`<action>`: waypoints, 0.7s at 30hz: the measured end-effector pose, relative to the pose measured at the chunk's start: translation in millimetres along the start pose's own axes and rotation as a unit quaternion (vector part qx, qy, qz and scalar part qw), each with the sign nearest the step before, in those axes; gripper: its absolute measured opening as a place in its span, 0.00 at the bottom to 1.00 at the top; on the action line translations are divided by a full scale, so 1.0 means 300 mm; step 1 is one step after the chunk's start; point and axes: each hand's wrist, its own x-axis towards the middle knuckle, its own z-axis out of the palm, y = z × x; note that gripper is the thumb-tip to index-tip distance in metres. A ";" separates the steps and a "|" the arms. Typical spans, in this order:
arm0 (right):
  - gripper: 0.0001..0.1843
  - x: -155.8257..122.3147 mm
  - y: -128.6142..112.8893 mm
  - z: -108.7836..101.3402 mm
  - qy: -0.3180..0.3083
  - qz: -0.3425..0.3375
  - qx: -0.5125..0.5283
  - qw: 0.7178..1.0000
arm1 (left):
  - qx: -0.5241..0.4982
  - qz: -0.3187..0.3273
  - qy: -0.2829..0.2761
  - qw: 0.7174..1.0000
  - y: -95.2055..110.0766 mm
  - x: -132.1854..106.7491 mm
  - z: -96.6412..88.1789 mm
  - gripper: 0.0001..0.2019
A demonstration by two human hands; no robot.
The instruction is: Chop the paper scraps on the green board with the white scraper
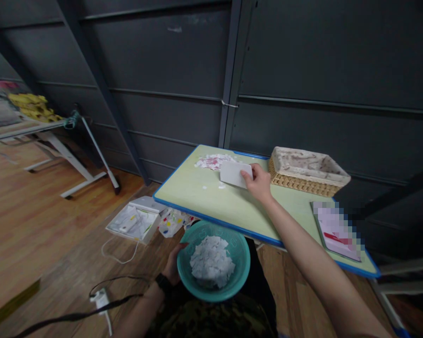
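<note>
We find no brand, label or writing that can be read; the flat booklet with a pink-and-white cover [336, 231] at the desk's right end is blurred out. The pale green desk with a blue rim [211, 217] runs slantwise from a far corner near the dark panelled wall to a near right corner, and its near edge hangs just above the teal round plastic bowl [240, 265]. Bare desk lies open between the near edge and the hands' work; to the left the wooden floor is open apart from a white flat box [136, 220] and a black cable [74, 315]. Our right hand [258, 182] reaches over the desk and pinches a white rectangular card [234, 174] by its right edge, the card standing on the desk just beside a heap of white and pink paper scraps [213, 161]. A woven wicker basket [305, 171] sits close to the right of that hand. Our left hand [173, 268] grips the bowl's left rim below the desk edge; the bowl holds a mound of white paper scraps [211, 266]. The hands are well apart.
</note>
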 end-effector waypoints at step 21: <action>0.10 -0.046 -0.046 0.045 -0.113 -0.004 0.024 0.993 | 0.051 0.053 -0.014 0.997 0.199 -0.064 0.007 0.06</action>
